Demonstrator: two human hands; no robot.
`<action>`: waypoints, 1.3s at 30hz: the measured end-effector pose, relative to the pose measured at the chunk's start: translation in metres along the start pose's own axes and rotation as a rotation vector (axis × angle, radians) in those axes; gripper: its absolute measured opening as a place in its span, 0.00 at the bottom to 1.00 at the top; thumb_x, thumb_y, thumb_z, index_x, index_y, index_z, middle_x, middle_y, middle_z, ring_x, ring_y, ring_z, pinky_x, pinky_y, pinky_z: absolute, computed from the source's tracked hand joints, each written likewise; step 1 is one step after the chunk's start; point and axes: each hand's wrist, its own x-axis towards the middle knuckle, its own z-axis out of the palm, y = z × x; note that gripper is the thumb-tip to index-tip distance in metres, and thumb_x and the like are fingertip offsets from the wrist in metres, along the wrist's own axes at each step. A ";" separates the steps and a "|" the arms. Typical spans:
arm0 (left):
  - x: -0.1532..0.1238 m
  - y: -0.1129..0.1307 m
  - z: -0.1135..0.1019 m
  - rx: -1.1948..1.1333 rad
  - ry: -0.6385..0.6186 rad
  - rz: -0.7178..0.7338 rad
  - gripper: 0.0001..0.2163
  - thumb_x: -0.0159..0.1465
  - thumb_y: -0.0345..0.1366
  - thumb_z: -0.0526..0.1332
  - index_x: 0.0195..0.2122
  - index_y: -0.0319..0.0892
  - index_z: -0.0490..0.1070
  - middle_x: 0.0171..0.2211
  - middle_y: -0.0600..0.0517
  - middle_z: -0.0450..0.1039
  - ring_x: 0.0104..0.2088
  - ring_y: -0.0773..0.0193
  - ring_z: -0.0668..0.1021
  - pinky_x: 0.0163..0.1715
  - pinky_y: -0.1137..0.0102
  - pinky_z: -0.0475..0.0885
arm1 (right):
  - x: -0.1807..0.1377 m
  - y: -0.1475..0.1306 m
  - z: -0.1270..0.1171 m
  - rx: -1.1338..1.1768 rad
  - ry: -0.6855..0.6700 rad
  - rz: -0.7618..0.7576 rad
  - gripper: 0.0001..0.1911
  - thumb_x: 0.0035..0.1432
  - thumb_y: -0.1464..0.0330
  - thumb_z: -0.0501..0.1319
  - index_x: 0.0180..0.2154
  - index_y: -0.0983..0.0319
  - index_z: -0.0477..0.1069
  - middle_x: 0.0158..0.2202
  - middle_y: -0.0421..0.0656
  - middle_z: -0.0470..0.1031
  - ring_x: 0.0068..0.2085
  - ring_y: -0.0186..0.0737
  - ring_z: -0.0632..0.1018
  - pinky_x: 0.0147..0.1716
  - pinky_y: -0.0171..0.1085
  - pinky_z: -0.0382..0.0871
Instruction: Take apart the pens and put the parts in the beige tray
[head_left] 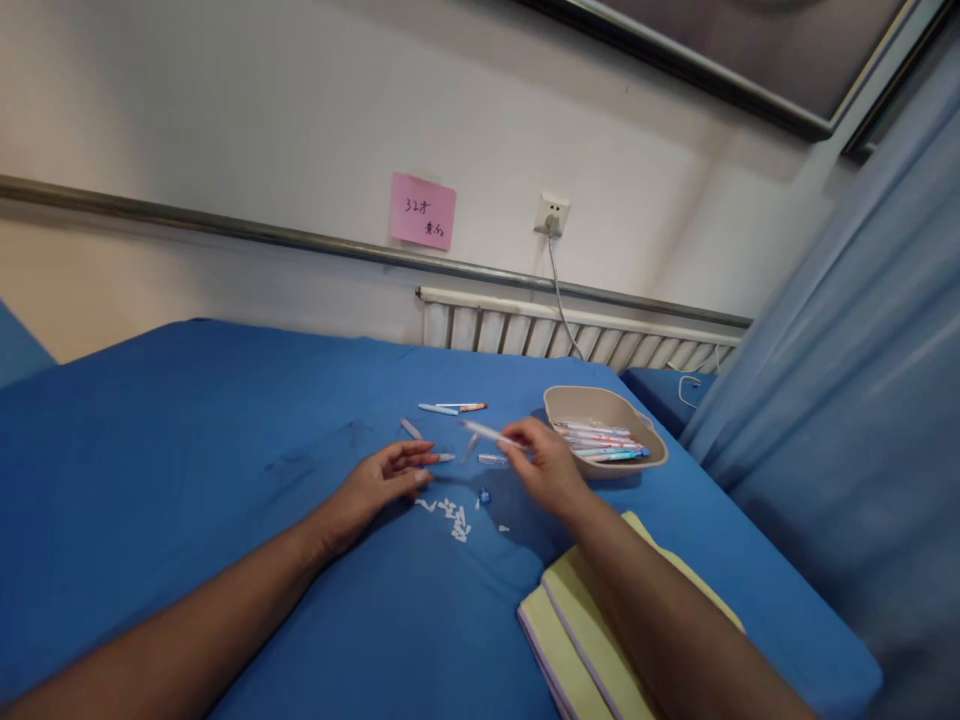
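Note:
My left hand [381, 480] is closed over the blue sheet, and a small pale pen tip [445, 457] sticks out past its fingertips. The rest of that piece is hidden by the fingers. To the right, my right hand [544, 468] pinches a slim whitish pen barrel [481, 430] that points left. Beneath and between the hands lie a clear pen cap [491, 459] and a greyish pen piece [411, 428]. Nearer to me are several tiny white pieces [456, 518] in a loose pile, with a small blue object [484, 495] beside them.
A beige basket [660, 455] of several pens stands right of my right hand. Further back lie a few pens [442, 408]. A folded yellow towel [559, 625] rests under my right forearm. Behind are a radiator [510, 335] and wall; a blue curtain [840, 400] hangs at right.

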 end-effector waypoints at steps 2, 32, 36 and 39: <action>0.001 -0.002 -0.001 -0.023 0.006 -0.012 0.23 0.50 0.40 0.67 0.46 0.39 0.69 0.44 0.42 0.75 0.37 0.59 0.77 0.29 0.69 0.72 | -0.002 0.017 -0.030 -0.036 0.092 0.089 0.09 0.58 0.64 0.56 0.36 0.61 0.71 0.33 0.42 0.75 0.35 0.37 0.74 0.36 0.34 0.66; 0.020 -0.011 -0.030 -0.109 0.438 0.072 0.15 0.47 0.41 0.65 0.33 0.38 0.69 0.26 0.52 0.73 0.21 0.70 0.72 0.20 0.75 0.66 | 0.033 0.002 0.038 -0.124 -0.166 0.158 0.07 0.56 0.68 0.57 0.34 0.60 0.73 0.33 0.41 0.76 0.32 0.35 0.75 0.33 0.33 0.66; 0.021 -0.015 -0.030 -0.070 0.433 0.086 0.14 0.48 0.40 0.63 0.33 0.38 0.69 0.26 0.51 0.73 0.21 0.70 0.72 0.19 0.75 0.65 | 0.046 0.015 0.078 -0.336 -0.329 0.170 0.10 0.57 0.71 0.56 0.40 0.59 0.73 0.41 0.42 0.76 0.39 0.36 0.75 0.38 0.33 0.66; 0.023 -0.018 -0.030 -0.048 0.410 0.083 0.13 0.48 0.40 0.63 0.32 0.37 0.70 0.26 0.51 0.74 0.20 0.70 0.72 0.19 0.76 0.65 | 0.069 0.033 0.088 -0.420 -0.349 0.175 0.13 0.59 0.71 0.55 0.45 0.60 0.72 0.46 0.46 0.74 0.46 0.41 0.73 0.45 0.36 0.63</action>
